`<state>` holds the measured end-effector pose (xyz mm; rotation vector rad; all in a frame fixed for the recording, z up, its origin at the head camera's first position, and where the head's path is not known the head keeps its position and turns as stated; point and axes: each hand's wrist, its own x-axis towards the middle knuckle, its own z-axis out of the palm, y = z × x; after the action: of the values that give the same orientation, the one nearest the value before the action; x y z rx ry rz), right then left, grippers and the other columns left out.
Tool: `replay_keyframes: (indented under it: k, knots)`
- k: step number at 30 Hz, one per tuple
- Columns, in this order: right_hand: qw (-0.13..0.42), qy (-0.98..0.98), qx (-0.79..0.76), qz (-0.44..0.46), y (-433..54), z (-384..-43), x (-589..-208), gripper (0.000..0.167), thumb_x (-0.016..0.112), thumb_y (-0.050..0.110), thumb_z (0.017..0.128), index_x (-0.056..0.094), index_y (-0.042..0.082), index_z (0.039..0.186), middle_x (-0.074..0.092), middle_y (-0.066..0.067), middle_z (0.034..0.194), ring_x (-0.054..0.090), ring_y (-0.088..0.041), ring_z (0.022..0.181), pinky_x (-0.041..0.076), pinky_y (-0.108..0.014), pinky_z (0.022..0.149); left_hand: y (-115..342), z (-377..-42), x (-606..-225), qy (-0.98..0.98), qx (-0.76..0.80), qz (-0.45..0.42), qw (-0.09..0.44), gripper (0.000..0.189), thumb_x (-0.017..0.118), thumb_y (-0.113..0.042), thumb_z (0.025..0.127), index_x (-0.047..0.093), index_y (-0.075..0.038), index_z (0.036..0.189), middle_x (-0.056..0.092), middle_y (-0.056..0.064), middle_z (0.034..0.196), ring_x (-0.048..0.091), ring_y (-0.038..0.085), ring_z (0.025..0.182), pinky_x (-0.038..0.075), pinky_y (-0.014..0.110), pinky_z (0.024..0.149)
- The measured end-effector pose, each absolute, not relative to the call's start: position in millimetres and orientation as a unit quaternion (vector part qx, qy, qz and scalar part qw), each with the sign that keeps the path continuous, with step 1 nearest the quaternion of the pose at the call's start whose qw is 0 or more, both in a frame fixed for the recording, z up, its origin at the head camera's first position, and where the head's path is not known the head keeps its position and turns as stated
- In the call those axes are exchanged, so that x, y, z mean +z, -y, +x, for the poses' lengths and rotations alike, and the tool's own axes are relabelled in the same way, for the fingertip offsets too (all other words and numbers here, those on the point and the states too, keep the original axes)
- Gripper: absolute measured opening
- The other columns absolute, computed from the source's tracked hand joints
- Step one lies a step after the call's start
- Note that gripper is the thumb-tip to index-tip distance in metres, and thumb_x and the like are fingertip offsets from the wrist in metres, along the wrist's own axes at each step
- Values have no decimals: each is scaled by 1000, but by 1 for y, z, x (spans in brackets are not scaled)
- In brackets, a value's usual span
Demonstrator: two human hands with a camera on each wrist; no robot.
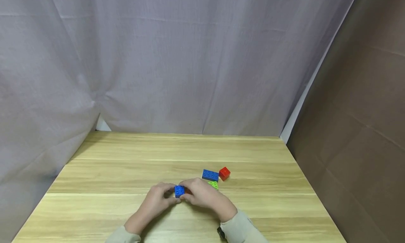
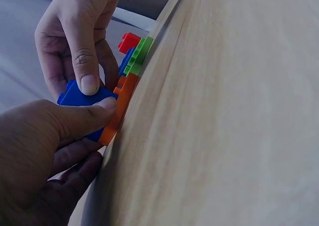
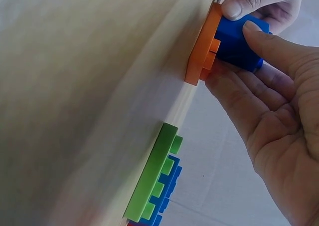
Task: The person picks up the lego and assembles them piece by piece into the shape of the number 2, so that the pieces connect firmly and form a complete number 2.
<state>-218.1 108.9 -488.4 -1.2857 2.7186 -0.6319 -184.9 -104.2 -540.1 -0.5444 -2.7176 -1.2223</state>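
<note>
A square blue brick sits upright on one end of a flat orange brick, which lies on the table. My right hand pinches the blue brick, its thumb across the near side, as the right wrist view shows. From the left, my left hand grips the end of the orange brick, its thumb lying against the blue brick too. Whether the two bricks are pressed fully together cannot be told. Part of the orange brick is hidden by my right hand in the head view.
Beyond my right hand lie a flat green brick, a long blue brick and a small red brick. They rest close together on the wooden table. Grey curtains hang behind the table.
</note>
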Motion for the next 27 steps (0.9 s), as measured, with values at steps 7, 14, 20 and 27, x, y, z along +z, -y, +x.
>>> replay_keyframes:
  k: [7, 14, 20, 27]
  knots:
    - [39, -882, -210, -420, -109, -218, -487, 18, 71, 23, 96, 69, 16, 113, 59, 15, 85, 50, 2, 69, 43, -10, 59, 104, -185, -540, 898, -400, -174, 56, 38, 87, -33, 78, 76, -15, 110, 74, -4, 103, 66, 14, 97, 57, 38, 87]
    - [39, -885, -208, -415, -107, -218, -487, 17, 72, 22, 95, 69, 16, 111, 58, 15, 82, 49, 2, 67, 43, -10, 57, 104, -185, -540, 896, -402, -178, 56, 38, 86, -33, 78, 76, -16, 111, 74, -5, 104, 66, 14, 99, 57, 39, 88]
    - [43, -887, -205, -412, -107, -217, -487, 20, 71, 24, 96, 69, 15, 114, 60, 15, 84, 51, 1, 68, 43, -11, 57, 105, -184, -541, 895, -406, -178, 54, 37, 86, -33, 79, 75, -16, 110, 74, -5, 104, 66, 15, 99, 57, 40, 88]
    - [38, -891, -196, -408, -109, -217, -486, 28, 72, 27, 96, 68, 13, 120, 65, 13, 93, 54, 0, 73, 45, -11, 62, 104, -186, -540, 894, -406, -182, 56, 36, 86, -33, 79, 76, -18, 110, 74, -7, 104, 66, 15, 99, 57, 42, 88]
